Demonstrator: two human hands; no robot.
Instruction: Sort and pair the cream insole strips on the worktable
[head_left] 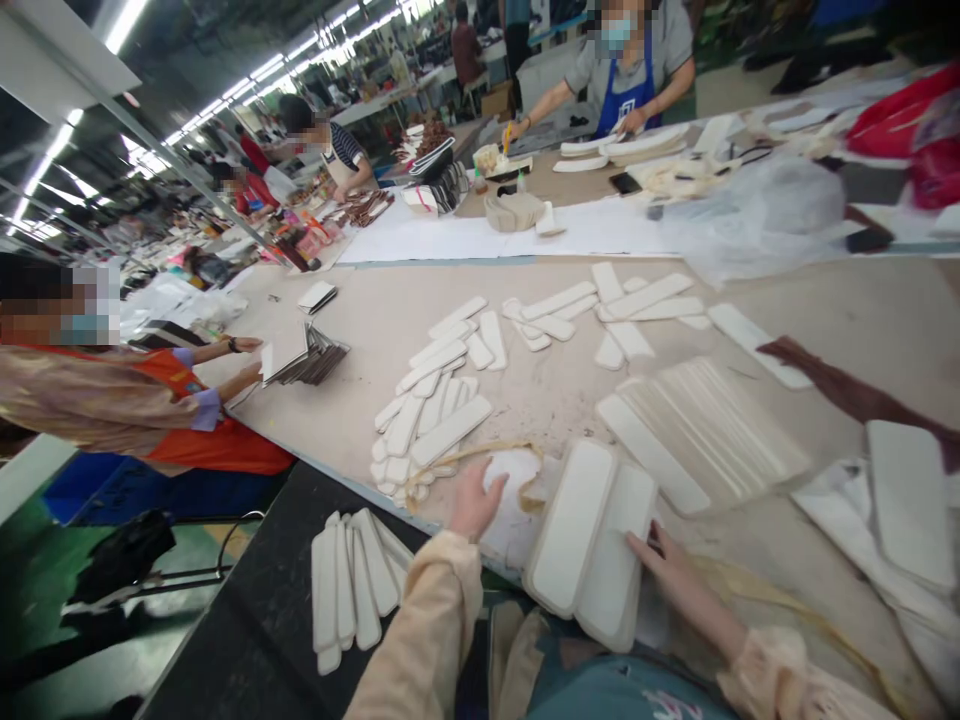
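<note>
Head view: right hand (681,572) touches one white panel (617,580).

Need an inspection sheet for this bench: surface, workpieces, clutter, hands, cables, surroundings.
Surface: beige-brown table, dark specks near its middle.
Workpieces: two overlapping white panels at the near edge; overlapping row to their right; scattered pieces beyond the left hand; more panels on the black surface.
Clutter: dark brown strip at right; crumpled clear plastic on the far side.
Hands: left open, nothing seen held; right hand has fingers touching the right-hand panel of the pair.
Cables: nothing seen.
Surroundings: co-worker in orange apron at left, holding a stack; strip lights overhead.
</note>
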